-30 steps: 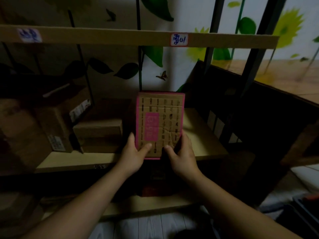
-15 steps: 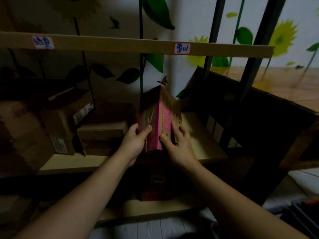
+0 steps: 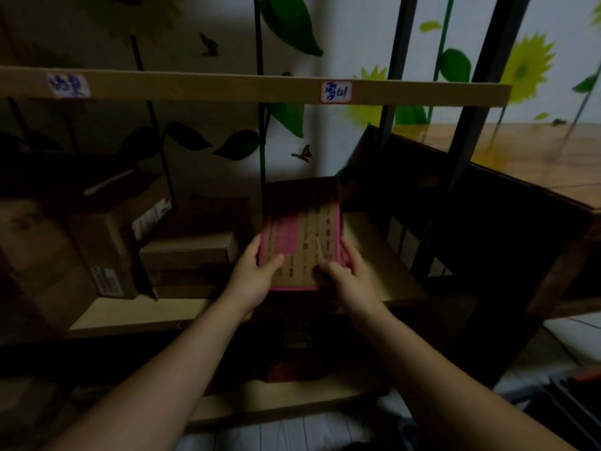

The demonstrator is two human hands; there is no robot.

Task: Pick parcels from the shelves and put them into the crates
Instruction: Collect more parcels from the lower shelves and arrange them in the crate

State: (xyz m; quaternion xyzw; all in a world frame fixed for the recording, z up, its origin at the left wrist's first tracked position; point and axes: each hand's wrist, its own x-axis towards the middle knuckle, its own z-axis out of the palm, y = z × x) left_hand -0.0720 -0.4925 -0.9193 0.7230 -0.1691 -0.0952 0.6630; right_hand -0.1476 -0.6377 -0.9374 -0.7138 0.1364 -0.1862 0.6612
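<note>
dim first-person view of a metal-framed shelving unit against a wall painted with sunflowers [image 3: 527, 70] and green leaves. two bare forearms reached in from the bottom of the frame. between them was a flat cardboard parcel [image 3: 300, 236] with bright pink edges and a pink printed panel on its upper face, along with rows of small dark print (too blurred to read). the left hand [image 3: 252, 278] gripped the parcel's left edge, thumb lying on the top face and fingers curled underneath. the right hand [image 3: 349, 278] gripped the right edge near the front corner, thumb on the face and fingers wrapped along the side; it was slightly motion-blurred. the parcel sat at the front of the middle shelf [image 3: 383, 255], in its right-hand part, its far end in shadow; whether it rested on the board or was lifted just clear could not be told. to its left on the same shelf stood a low brown box [image 3: 188, 252], and beyond that a larger brown box [image 3: 107, 242] with white shipping labels. the upper shelf edge [image 3: 227, 87] carried a handwritten white label [image 3: 336, 91] almost directly above the parcel, and a second label [image 3: 67, 85] far left. a painted butterfly [image 3: 304, 154] showed on the wall behind. a dark container [image 3: 569, 408] sat on the floor at lower right, too dim to make out.
</note>
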